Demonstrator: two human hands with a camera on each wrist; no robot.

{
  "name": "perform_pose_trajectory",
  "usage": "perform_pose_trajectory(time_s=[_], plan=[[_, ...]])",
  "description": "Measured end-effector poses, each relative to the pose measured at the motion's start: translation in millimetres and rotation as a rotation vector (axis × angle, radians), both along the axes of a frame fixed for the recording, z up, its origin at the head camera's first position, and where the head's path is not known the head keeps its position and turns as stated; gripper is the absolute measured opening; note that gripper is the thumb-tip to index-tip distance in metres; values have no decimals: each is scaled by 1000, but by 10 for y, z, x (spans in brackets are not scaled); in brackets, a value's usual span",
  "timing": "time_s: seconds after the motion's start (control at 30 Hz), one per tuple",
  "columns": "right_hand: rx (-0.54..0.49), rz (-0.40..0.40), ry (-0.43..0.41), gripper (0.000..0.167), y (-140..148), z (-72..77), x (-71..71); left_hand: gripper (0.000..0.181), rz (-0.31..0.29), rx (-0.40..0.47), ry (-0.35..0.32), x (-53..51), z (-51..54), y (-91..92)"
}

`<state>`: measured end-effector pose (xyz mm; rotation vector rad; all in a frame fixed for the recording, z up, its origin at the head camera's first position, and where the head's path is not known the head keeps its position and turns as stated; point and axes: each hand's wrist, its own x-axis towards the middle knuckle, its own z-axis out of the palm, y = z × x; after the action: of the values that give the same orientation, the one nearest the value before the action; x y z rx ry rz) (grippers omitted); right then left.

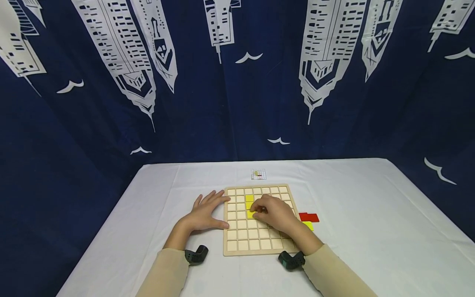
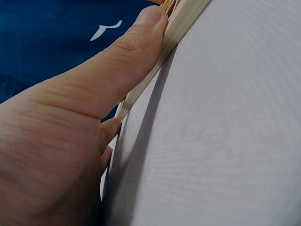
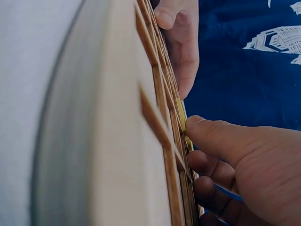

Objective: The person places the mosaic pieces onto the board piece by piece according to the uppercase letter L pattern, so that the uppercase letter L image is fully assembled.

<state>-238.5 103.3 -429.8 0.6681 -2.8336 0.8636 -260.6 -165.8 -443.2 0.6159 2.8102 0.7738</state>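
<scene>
the pale wooden board [image 1: 252, 253] lies on the tabletop [image 1: 111, 255], its square cells [image 1: 254, 244] parted by strips [image 3: 174, 188] whose brown sides only the right wrist view shows. by its right edge lie a loose yellow piece [image 1: 309, 226] and red tiles [image 1: 311, 218]. the left hand [image 1: 205, 214] spreads its fingers at the left edge, thumb [image 2: 127, 56] against the rim [image 2: 183, 23]. the right hand [image 1: 275, 211] curls its fingers at three yellow tiles [image 1: 249, 198] in one column; whether they pinch one i cannot tell. beyond, only in the head view, a small card [image 1: 258, 174].
</scene>
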Motion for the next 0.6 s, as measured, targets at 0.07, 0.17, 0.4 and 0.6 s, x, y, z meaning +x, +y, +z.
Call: perform_pose_trajectory(time_s=[0.07, 0.17, 0.4, 0.6], plan=[[2, 1, -1, 11, -1, 5, -2, 91, -2, 1, 1, 0, 3, -1], [-6, 17, -9, 11, 4, 21, -3, 92, -3, -1, 3, 1, 10, -1], [-23, 91, -33, 10, 51, 53, -4, 91, 0, -8, 12, 2, 17, 4], [-22, 175, -47, 14, 109, 112, -12, 92, 5, -6, 8, 1, 25, 14]])
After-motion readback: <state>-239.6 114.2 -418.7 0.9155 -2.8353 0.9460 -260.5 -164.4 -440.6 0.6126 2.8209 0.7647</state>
